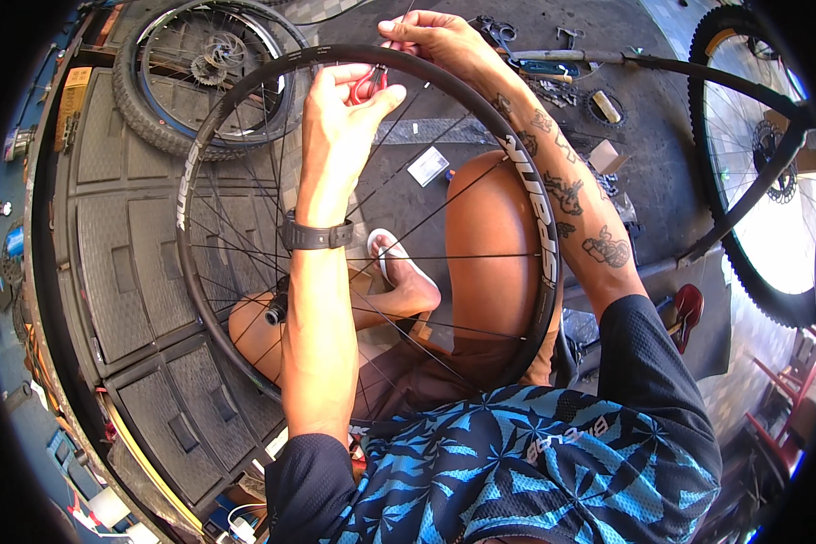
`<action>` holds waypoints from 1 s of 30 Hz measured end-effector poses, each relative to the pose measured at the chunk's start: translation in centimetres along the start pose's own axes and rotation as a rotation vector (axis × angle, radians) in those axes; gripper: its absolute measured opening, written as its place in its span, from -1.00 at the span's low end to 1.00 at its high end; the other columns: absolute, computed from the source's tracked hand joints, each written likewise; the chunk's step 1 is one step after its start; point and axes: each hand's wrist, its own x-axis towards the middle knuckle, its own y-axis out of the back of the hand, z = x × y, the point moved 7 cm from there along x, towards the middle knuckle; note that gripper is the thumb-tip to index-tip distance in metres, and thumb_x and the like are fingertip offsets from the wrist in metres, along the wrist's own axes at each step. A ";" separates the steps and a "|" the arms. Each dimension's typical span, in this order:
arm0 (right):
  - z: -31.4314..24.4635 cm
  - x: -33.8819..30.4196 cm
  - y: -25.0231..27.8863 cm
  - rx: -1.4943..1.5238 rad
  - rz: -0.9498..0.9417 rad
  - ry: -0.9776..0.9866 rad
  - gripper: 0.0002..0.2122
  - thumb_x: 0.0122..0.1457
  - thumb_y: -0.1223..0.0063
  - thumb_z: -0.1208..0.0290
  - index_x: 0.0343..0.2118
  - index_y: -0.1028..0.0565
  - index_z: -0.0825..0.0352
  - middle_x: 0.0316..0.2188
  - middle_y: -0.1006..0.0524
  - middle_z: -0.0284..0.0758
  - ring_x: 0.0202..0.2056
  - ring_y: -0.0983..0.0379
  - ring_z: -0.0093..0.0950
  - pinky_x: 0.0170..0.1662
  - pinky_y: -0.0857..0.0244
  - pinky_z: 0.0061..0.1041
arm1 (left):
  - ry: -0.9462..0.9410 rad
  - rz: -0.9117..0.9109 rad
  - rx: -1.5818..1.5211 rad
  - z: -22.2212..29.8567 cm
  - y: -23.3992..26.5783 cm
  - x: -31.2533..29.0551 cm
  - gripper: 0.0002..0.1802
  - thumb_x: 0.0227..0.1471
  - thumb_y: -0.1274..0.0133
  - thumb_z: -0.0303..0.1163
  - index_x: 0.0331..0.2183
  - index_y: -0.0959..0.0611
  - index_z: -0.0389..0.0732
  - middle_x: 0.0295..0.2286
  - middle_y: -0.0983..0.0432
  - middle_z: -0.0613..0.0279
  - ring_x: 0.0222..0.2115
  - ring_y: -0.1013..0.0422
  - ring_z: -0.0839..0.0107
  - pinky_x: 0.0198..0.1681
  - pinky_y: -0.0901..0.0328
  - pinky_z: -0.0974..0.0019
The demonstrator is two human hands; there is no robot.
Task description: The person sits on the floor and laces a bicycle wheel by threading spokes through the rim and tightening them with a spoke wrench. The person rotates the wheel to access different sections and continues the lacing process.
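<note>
At wheel rim, red tool in left fingers

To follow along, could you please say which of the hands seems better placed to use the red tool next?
Probably the left hand: it holds the red tool just inside the rim, while the right hand is at the rim's outer side.

A spare bicycle wheel lies flat across black panels at upper left; a small white box sits on the dark floor, and a knobby black tire fills the right side.
</note>
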 end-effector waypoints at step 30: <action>-0.9 -0.3 -0.3 0.222 0.046 -0.054 -0.86 0.34 -0.21 0.38 -0.18 -0.59 0.34 -0.28 -0.69 -0.29 -0.27 -0.63 -0.53 -0.10 -0.56 -0.49 | -0.304 0.118 0.680 4.4 -0.6 -1.7 -0.67 0.25 -0.22 -0.22 -0.17 -0.71 -0.35 -0.41 -0.69 -0.01 -0.48 -0.61 0.20 -0.36 -0.43 0.19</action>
